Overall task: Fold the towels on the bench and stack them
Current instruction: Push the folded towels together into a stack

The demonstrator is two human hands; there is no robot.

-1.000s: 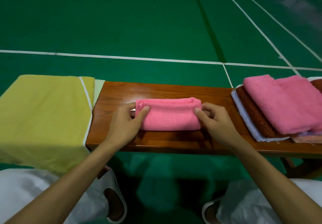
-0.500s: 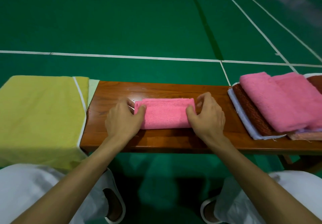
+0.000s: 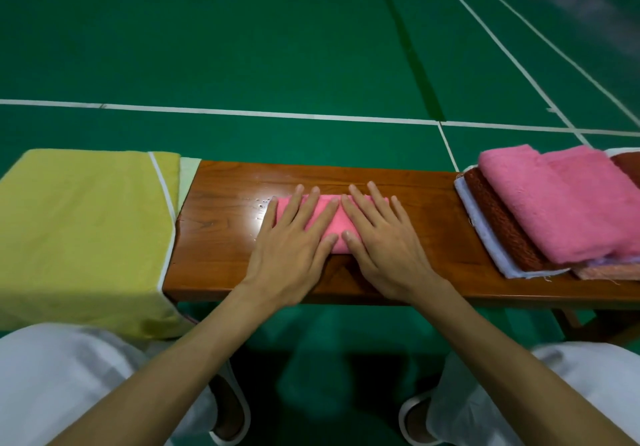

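Observation:
A small folded pink towel [image 3: 338, 227] lies in the middle of the wooden bench [image 3: 214, 237]. My left hand [image 3: 294, 237] lies flat on its left half, fingers straight and spread. My right hand [image 3: 381, 234] presses flat on its right half the same way. Most of the towel is hidden under both palms. At the right end of the bench sits a stack of towels [image 3: 554, 210], with a pink one on top of brown, white and orange layers. A yellow towel [image 3: 79, 230] drapes over the bench's left end.
Bare bench wood shows between the yellow towel and my hands, and between my hands and the stack. My knees in white trousers [image 3: 52, 383] and white shoes [image 3: 232, 407] sit below the bench's near edge. Green court floor with white lines lies beyond.
Both hands left the towel's ends, where the fingers were gripping, and now lie flat on top of it with fingers straight. The towel looks pressed flatter.

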